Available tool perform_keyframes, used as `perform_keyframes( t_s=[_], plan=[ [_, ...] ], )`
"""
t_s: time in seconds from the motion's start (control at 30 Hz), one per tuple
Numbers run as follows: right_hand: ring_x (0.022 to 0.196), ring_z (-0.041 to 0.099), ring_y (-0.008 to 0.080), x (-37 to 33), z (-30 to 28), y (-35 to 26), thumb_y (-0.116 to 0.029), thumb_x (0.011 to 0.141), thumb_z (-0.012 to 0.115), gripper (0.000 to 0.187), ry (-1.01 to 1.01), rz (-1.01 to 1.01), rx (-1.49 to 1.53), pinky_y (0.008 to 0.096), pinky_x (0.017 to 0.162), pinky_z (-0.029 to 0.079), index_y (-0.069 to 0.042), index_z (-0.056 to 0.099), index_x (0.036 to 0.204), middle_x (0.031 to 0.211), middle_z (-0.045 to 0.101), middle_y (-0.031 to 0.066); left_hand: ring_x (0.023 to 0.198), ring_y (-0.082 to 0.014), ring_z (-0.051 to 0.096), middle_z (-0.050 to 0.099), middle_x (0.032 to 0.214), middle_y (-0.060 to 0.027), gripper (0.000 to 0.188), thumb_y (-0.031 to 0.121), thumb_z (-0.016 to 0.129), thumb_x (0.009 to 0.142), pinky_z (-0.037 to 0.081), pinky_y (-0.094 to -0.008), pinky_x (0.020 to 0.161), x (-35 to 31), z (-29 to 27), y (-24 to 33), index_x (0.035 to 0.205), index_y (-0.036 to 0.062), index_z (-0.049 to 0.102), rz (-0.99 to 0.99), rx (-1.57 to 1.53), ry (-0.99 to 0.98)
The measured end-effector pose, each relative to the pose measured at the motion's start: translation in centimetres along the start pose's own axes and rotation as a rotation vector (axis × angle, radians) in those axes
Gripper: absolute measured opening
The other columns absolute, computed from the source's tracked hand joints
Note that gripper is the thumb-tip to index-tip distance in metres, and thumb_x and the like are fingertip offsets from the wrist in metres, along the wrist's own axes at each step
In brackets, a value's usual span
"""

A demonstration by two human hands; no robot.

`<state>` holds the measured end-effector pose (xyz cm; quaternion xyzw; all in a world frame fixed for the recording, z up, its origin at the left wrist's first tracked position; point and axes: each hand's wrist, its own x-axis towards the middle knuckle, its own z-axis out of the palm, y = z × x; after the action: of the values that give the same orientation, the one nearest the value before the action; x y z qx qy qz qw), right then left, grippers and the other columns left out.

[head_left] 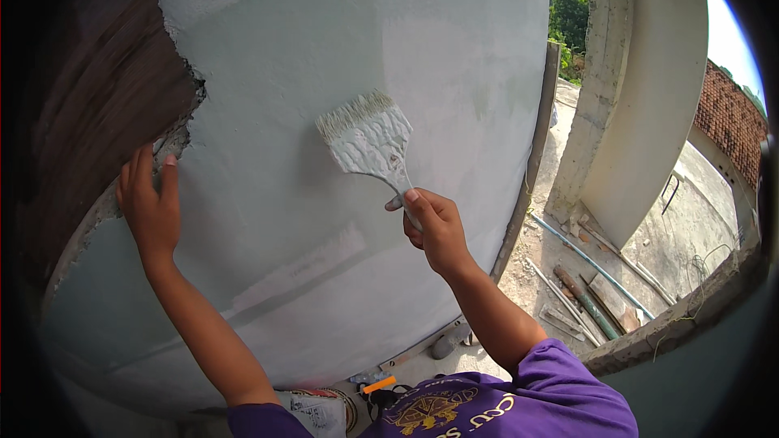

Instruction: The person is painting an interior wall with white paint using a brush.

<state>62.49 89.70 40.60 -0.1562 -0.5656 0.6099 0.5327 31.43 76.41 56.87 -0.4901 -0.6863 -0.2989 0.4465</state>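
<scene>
Pale plastered wall (324, 73), right hand (434, 227) fisted around a paint-caked brush (369, 138), left hand (150, 203) spread flat on it; bucket (324, 410) below, contents indiscernible.

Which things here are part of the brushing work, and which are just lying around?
In use:
right hand gripping the wide paintbrush
left hand braced against the pale plastered wall

Lying about:
pipes and laths on the ground
bucket below the wall

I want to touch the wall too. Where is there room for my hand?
The smooth wall between the left hand and the right hand, below the brush, is bare. The ground by the pipes is crowded.
</scene>
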Motion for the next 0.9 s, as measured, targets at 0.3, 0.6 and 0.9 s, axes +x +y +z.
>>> perform_keyframes(
  t_s=[0.3, 0.6, 0.9],
  plan=[
    [0.043, 0.029, 0.0041, -1.1, -0.3, 4.4, -0.034, 0.100, 0.045, 0.040, 0.047, 0.062, -0.033, 0.0219, 0.041, 0.022, 0.000, 0.065, 0.092, 0.050, 0.038, -0.0042, 0.119, -0.0310, 0.049, 0.057, 0.125, -0.0160, 0.048, 0.037, 0.051, 0.095, 0.029, -0.0460, 0.107, 0.0, 0.1, 0.0, 0.126, -0.0007, 0.055, 0.009, 0.012, 0.016],
    [0.039, 0.028, 0.0057, -10.5, -3.6, 12.0, -0.032, 0.099, 0.048, 0.039, 0.167, 0.456, -0.006, 0.0227, 0.039, 0.021, 0.002, 0.062, 0.089, 0.048, 0.036, -0.0028, 0.114, -0.0277, 0.052, 0.061, 0.119, -0.0113, 0.044, 0.034, 0.056, 0.093, 0.030, -0.0446, 0.106, 0.1, 0.0, 0.1, 0.120, -0.0001, 0.059, 0.054, -0.006, 0.088],
    [0.038, 0.027, 0.0058, -7.2, -2.7, 10.3, -0.031, 0.099, 0.047, 0.037, 0.103, 0.178, 0.084, 0.0225, 0.038, 0.020, 0.002, 0.060, 0.089, 0.047, 0.037, -0.0018, 0.102, -0.0260, 0.056, 0.066, 0.108, -0.0080, 0.039, 0.033, 0.059, 0.089, 0.034, -0.0419, 0.100, 0.0, 0.3, -0.2, 0.109, 0.0005, 0.064, 0.103, -0.016, 0.162]
  ],
)
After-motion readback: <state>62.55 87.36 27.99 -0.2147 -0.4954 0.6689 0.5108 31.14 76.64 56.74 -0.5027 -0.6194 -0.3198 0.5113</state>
